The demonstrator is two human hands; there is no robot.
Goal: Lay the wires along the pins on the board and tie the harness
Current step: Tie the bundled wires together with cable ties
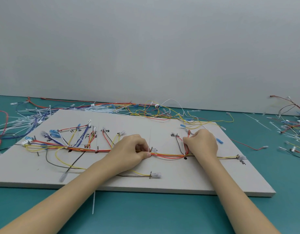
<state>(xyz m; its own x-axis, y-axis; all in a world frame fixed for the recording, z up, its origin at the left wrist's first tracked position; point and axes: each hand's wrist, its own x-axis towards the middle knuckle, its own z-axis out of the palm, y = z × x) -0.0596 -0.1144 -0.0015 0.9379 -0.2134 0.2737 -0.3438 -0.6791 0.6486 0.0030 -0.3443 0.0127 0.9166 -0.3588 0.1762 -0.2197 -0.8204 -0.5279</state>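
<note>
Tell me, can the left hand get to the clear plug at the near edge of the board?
Probably yes. The clear plug lies in the open just below the left hand, with only bare board between. But the fingers are busy pinching the wire bundle and must let go first.

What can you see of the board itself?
The board is a flat, pale grey rectangular panel, thick-edged, looking like foam or fibreboard. It lies flat on the teal table, set slightly askew. Dark pins stand in it and handwritten black marks label spots. Coloured wires run along its middle, with clear connectors at the ends. The left hand and right hand rest on it, pinching wires. A white tie pokes out at its near edge.
</note>
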